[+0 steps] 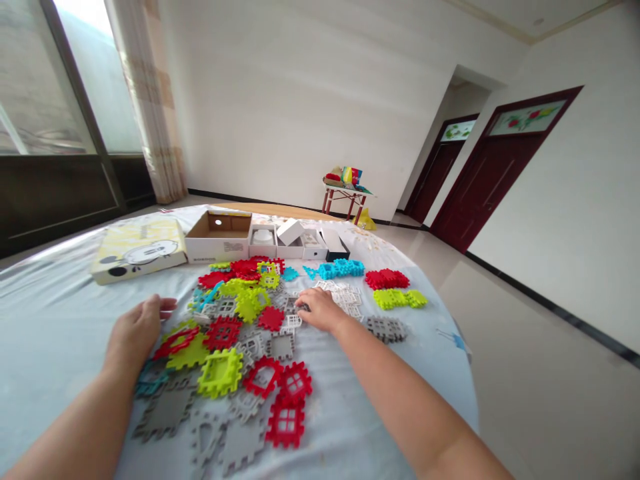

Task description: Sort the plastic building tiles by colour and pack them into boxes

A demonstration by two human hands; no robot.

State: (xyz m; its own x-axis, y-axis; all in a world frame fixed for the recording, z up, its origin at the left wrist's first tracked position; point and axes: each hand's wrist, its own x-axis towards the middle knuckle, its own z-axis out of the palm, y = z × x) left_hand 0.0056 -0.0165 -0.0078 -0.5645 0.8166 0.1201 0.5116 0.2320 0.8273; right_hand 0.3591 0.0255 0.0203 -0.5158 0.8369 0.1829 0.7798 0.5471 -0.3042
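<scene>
Loose plastic interlocking building tiles lie in a mixed pile in front of me. My right hand (323, 311) reaches over its right side, fingers curled down onto a grey tile (290, 305). Next to those fingers lie a white window tile (292, 323) and a red tile (271, 319). At the pile's left edge rests my left hand (141, 330), its fingers apart and loosely bent, with nothing visible in them. Closest to it are a red frame tile (176, 342) and a green tile (189, 352). Red window tiles (287, 419) and a green frame tile (221, 373) lie nearer me.
Sorted by colour on the right are blue tiles (341, 269), red tiles (387, 278), green tiles (399, 299), grey tiles (387, 329) and white tiles (345, 293). Behind stand a yellow box (140, 253), an open carton (218, 250) and small white boxes (290, 232). The cloth-covered table (425, 380) has a rounded edge.
</scene>
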